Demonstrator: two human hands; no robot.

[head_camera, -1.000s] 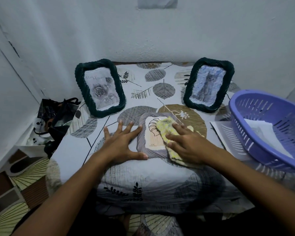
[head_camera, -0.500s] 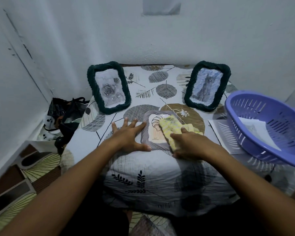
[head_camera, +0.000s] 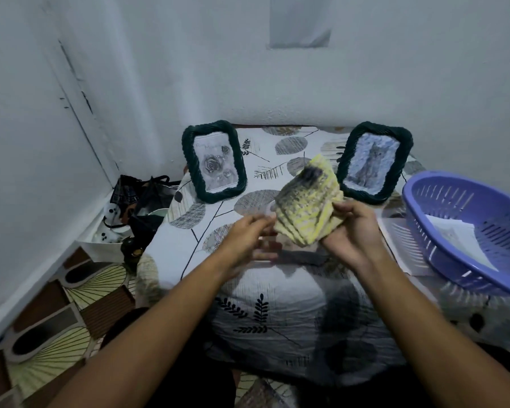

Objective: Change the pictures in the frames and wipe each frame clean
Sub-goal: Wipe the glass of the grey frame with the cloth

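White walls meet in a corner behind a low table draped in a leaf-print cloth; only the head view shows it.

At the back stand two dark green frames, tilted back: the left frame with a grey rose print, the right frame with a cat picture. A purple basket holding paper sits at the table's right edge, over more sheets.

Both hands are raised above the table centre. The right hand pinches the yellow rag at its right edge, thumb on top, so the rag hangs upright and spread, grimy at its top. The left hand is at the rag's left edge, fingers curled; motion blur hides whether it grips the rag or something beneath, so I cannot tell.

A third frame seems to lie flat under the hands, but it is blurred and largely hidden.

The rag sits between the two upright frames, nearer the right one, whose long axis leans toward the far right. The right hand is probably better placed to wipe it.
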